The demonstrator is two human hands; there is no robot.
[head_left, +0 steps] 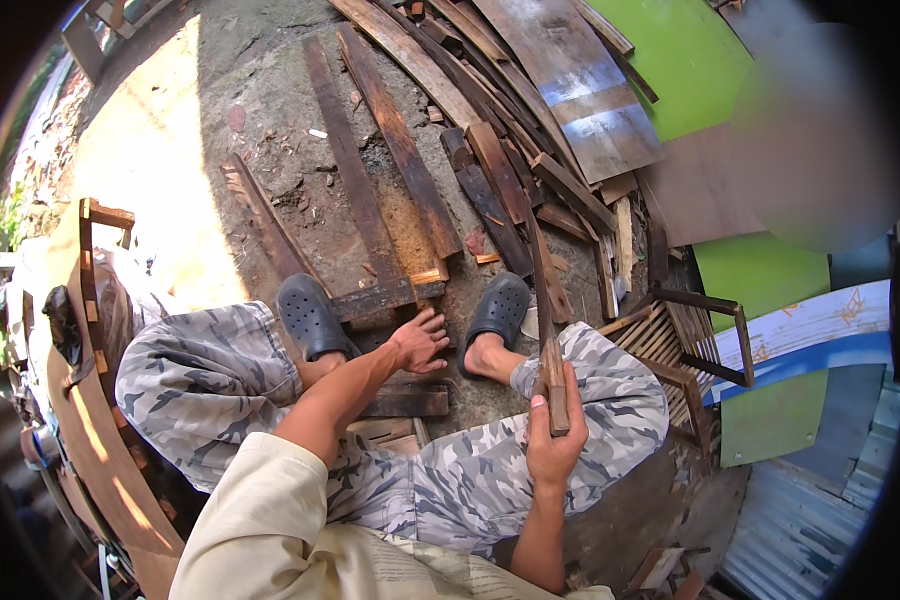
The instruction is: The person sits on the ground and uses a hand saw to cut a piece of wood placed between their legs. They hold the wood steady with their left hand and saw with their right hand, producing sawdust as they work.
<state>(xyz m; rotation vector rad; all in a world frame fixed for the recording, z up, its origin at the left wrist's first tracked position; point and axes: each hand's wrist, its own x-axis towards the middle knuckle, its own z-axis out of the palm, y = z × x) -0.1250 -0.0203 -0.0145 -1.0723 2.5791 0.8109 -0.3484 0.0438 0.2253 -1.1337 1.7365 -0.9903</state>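
My right hand (556, 438) is closed around the lower end of a narrow wooden stick (551, 365), held above my right knee. The stick points away from me, toward the stacked planks, and its far end is hard to tell from the dark wood behind it. Between my feet, my left hand (422, 341) reaches down with fingers spread and holds nothing. It is beside a short dark wooden block (373, 299) that lies across the near ends of two long dark planks (352, 170). Another dark block (403, 402) lies nearer to me, partly behind my left forearm.
A heap of dark planks (491, 155) lies at the far right, next to a large sheet of board (590, 95). A slatted wooden frame (685, 335) stands right of my knee. Curved brown board (105, 450) rises at the left. Corrugated metal (795, 525) is at the lower right.
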